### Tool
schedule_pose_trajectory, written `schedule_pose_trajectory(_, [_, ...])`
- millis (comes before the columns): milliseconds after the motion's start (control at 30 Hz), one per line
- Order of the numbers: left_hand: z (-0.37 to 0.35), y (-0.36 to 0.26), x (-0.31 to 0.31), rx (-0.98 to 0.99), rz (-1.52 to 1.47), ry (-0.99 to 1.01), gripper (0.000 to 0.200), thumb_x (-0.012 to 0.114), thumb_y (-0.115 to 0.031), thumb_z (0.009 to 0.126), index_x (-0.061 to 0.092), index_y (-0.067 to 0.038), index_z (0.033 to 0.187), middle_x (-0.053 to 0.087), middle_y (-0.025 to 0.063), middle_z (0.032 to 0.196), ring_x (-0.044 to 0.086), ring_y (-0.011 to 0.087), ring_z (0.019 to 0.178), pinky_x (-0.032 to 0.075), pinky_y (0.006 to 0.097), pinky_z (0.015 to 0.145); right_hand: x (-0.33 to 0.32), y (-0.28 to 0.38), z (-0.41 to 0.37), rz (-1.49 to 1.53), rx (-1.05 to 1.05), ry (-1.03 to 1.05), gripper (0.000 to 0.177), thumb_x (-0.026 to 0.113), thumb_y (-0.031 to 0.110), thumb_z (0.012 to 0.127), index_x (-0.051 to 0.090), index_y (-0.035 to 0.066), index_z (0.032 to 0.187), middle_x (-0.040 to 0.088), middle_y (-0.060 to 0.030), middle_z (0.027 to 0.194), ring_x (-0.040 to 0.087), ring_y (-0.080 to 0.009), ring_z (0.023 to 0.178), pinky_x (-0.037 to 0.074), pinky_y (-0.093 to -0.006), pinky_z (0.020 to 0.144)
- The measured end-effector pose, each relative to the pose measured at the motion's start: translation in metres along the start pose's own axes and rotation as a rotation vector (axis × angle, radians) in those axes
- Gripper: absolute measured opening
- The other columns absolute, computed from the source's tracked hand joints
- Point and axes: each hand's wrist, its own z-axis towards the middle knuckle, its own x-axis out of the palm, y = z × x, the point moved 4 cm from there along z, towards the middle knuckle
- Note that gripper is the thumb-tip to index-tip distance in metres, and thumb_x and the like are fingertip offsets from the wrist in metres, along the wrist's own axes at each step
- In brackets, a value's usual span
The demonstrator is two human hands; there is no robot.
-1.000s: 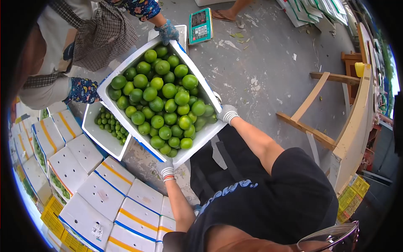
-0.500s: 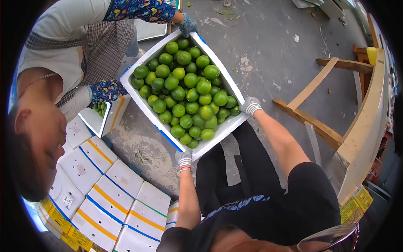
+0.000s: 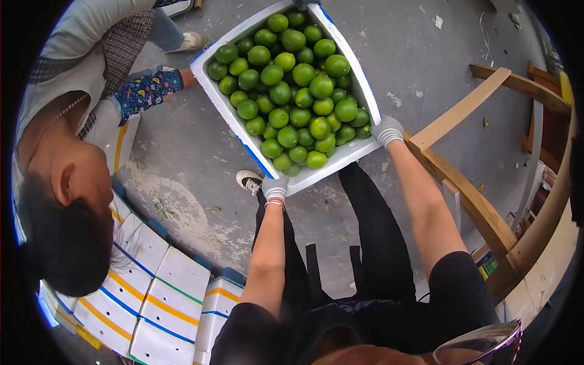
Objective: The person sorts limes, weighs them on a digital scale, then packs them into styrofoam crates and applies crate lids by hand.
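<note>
Closest to you, by your left leg, closed foam boxes banded in blue and orange lie packed edge to edge, probably to save floor space. Both your arms reach straight out over the concrete floor. Your gloved left hand is clamped on the near left corner of the open foam box, fingers curled under the edge, just above your shoe. Your gloved right hand wraps the near right corner the same way, so each grip is pressed tight on the foam. Holding the two corners rather than the middle of the wall likely spreads the weight and stops the soft wall bowing. The box hangs clear of the floor and roughly level, which keeps the limes, heaped to the rim, from rolling out. On your right the box passes just beside a wooden frame, near your right wrist but not touching it as far as you can see. The far end is carried by a co-worker standing on your left, bent over. One patterned sleeve reaches to the far left corner, where the hand is hidden under the box. The other hand sits at the top edge of the view, too cropped to tell how it holds.
</note>
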Motion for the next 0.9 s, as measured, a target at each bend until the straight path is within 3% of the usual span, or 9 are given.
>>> schedule_pose_trajectory(267, [-0.016,0.006,-0.017,0.090,-0.184,-0.006,0.048,0.061,-0.007,0.062,0.049,0.002,0.107,0.061,0.0176,0.091,0.059,0.0305,0.087,0.045,0.0321,0.079,-0.004,0.024,-0.027,0.436,-0.185,-0.350,0.071,0.066,0.020,0.065,0.034,0.003,0.126,0.038,-0.0248,0.123,0.039,-0.0352,0.114,0.034,-0.0375,0.096])
schedule_pose_trajectory(300, [-0.023,0.000,-0.024,0.061,-0.193,-0.091,0.059,0.063,-0.011,0.062,0.042,0.001,0.115,0.054,0.0210,0.105,0.052,0.0333,0.100,0.040,0.0336,0.087,-0.010,0.035,-0.025,0.493,-0.270,-0.448,0.071,0.067,0.021,0.064,0.035,0.004,0.126,0.035,-0.0242,0.126,0.036,-0.0358,0.116,0.031,-0.0386,0.098])
schedule_pose_trajectory(367, [-0.057,-0.049,-0.045,0.402,0.234,-0.542,0.069,0.065,-0.017,0.062,0.036,-0.001,0.122,0.040,0.0239,0.121,0.039,0.0371,0.114,0.032,0.0396,0.095,-0.043,0.086,-0.041,0.443,-0.492,-0.525,0.068,0.065,0.027,0.067,0.037,0.011,0.126,0.029,-0.0231,0.130,0.031,-0.0351,0.120,0.026,-0.0447,0.100])
schedule_pose_trajectory(500, [-0.047,-0.116,-0.049,0.794,0.421,-0.476,0.065,0.057,-0.025,0.071,0.031,-0.003,0.127,0.027,0.0226,0.131,0.027,0.0377,0.121,0.019,0.0493,0.101,-0.029,0.143,-0.037,0.089,-0.474,-0.674,0.053,0.061,0.037,0.070,0.047,0.021,0.119,0.021,-0.0203,0.135,0.034,-0.0325,0.118,0.018,-0.0519,0.101])
schedule_pose_trajectory(533, [-0.038,-0.128,-0.044,0.876,0.502,-0.488,0.064,0.055,-0.025,0.073,0.030,-0.003,0.127,0.028,0.0226,0.131,0.028,0.0370,0.121,0.018,0.0504,0.101,-0.018,0.143,-0.042,0.161,-0.385,-0.683,0.049,0.062,0.036,0.070,0.051,0.018,0.115,0.032,-0.0177,0.130,0.040,-0.0322,0.114,0.017,-0.0502,0.102])
schedule_pose_trajectory(600, [-0.030,-0.140,-0.025,0.922,0.538,-0.378,0.059,0.051,-0.028,0.077,0.032,-0.001,0.126,0.027,0.0225,0.132,0.030,0.0366,0.120,0.016,0.0521,0.100,-0.003,0.138,-0.052,0.140,-0.582,-0.691,0.049,0.063,0.037,0.070,0.052,0.015,0.112,0.046,-0.0140,0.118,0.046,-0.0287,0.107,0.020,-0.0492,0.101])
schedule_pose_trajectory(700, [-0.057,-0.142,-0.007,0.882,0.554,-0.354,0.054,0.057,-0.027,0.073,0.043,-0.011,0.122,0.028,0.0216,0.130,0.031,0.0365,0.119,0.014,0.0556,0.100,-0.009,0.125,-0.039,0.126,-0.681,-0.593,0.049,0.063,0.038,0.070,0.052,0.013,0.110,0.053,-0.0110,0.107,0.049,-0.0252,0.102,0.025,-0.0478,0.098])
schedule_pose_trajectory(800, [-0.074,-0.136,0.004,0.936,0.511,-0.277,0.055,0.060,-0.026,0.069,0.044,-0.013,0.121,0.029,0.0200,0.129,0.030,0.0371,0.119,0.015,0.0553,0.100,-0.034,0.144,-0.037,0.108,-0.404,-0.378,0.051,0.062,0.041,0.071,0.050,0.012,0.111,0.053,-0.0103,0.108,0.051,-0.0236,0.099,0.028,-0.0470,0.095])
schedule_pose_trajectory(900, [-0.074,-0.135,-0.004,0.922,0.529,-0.226,0.057,0.061,-0.026,0.068,0.044,-0.014,0.121,0.030,0.0189,0.129,0.028,0.0369,0.120,0.015,0.0552,0.100,-0.018,0.148,-0.055,-0.006,-0.600,-0.532,0.054,0.059,0.040,0.073,0.044,0.016,0.119,0.047,-0.0126,0.115,0.049,-0.0262,0.103,0.028,-0.0475,0.095])
